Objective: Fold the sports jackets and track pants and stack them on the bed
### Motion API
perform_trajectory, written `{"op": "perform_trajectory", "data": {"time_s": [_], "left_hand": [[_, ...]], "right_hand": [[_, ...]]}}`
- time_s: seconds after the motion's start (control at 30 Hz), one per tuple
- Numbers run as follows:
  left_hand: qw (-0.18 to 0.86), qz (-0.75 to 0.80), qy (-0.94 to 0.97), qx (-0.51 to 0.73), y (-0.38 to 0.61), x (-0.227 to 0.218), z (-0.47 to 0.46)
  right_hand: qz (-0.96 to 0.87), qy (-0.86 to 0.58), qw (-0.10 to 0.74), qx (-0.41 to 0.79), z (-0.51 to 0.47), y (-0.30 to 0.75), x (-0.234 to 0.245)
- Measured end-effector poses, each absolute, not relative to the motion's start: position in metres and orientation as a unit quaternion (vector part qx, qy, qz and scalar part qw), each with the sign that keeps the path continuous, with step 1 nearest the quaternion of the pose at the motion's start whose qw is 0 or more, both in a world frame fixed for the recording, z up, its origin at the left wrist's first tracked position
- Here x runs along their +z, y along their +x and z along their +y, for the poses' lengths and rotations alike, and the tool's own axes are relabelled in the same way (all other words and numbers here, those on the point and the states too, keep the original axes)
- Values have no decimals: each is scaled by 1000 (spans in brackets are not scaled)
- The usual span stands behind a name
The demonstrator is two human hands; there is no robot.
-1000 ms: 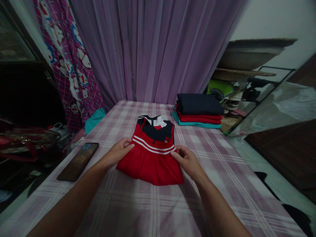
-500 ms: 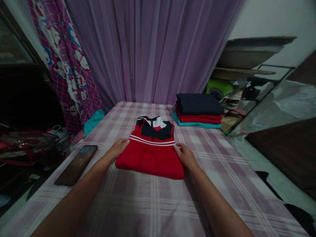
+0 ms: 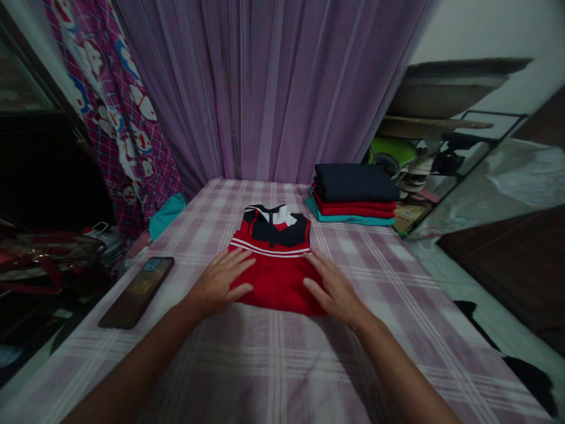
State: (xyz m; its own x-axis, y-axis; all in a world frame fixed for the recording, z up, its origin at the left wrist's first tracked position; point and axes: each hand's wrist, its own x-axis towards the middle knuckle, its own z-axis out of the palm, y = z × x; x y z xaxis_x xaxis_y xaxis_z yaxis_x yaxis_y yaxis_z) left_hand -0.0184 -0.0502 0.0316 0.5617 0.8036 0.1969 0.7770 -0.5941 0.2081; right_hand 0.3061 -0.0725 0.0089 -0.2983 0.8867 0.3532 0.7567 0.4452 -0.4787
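Two hands, the left hand (image 3: 217,284) and the right hand (image 3: 338,287), are lying spread over the left and right sides of the red garment (image 3: 278,280), apparently touching it and pinching nothing. It is resting folded on the middle of the table (image 3: 273,371), left and near of the stack (image 3: 356,185) and right of the phone (image 3: 138,291). For good smoothing, both palms should be pressing lightly and evenly, working outward from the middle, keeping the white stripes (image 3: 282,254) straight.
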Motion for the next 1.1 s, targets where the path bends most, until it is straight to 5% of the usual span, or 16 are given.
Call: {"op": "perform_trajectory", "data": {"time_s": [0.13,0.23,0.63,0.8,1.1], "left_hand": [[106,415,904,2,-25,19,-49],[133,418,898,-20,-25,16,-41],[62,418,899,111,-63,8,-66],[172,492,840,149,-53,18,-64],[374,511,741,226,-45,105,-104]], "right_hand": [[-872,-446,141,144,-91,307,-8],[-868,-463,101,150,-89,309,-18],[-858,-470,203,-32,-102,298,-20],[-844,-495,188,90,-95,301,3],[-799,-406,77,436,-112,338,111]]}}
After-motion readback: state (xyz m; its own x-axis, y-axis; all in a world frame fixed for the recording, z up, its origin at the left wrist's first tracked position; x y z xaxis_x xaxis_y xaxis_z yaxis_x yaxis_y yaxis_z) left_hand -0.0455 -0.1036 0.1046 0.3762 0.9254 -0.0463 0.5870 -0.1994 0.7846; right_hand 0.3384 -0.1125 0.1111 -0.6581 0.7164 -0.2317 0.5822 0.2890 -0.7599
